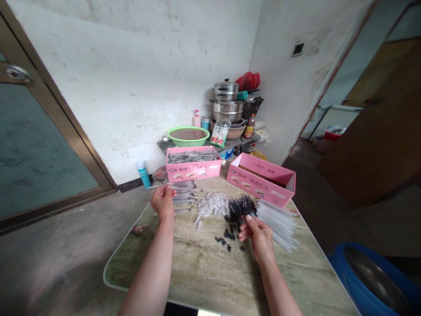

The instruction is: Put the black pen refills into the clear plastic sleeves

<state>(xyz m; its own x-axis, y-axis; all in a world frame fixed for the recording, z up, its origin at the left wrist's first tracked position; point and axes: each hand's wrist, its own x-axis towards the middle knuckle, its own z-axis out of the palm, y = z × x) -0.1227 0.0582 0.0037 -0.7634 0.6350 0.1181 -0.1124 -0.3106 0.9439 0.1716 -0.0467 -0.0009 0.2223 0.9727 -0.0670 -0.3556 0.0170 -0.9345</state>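
The person's left hand (163,202) is at the left side of the wood-patterned counter (210,274), beside a row of slim greyish plastic sticks (184,199). Its thumb and forefinger are brought close together; whether that grip has hold of a stick cannot be told.

The right hand (258,235) is at the near edge of a dense bundle of thin black rods (241,208), its fingers curled and the thumb near the forefinger. The grip looks partly closed, but what, if anything, lies in it cannot be made out.

Small black cylindrical pieces (231,236) are scattered just left of the right hand. A heap of short whitish translucent caps (213,204) lies between the hands, left of the rods, while long translucent whitish tubes (276,223) fan out to their right.

Behind these, a pink printed cardboard box (194,171) filled with greyish sticks stands on the left, and a second pink printed box (255,184) sits angled on the right, its brown inside partly visible.
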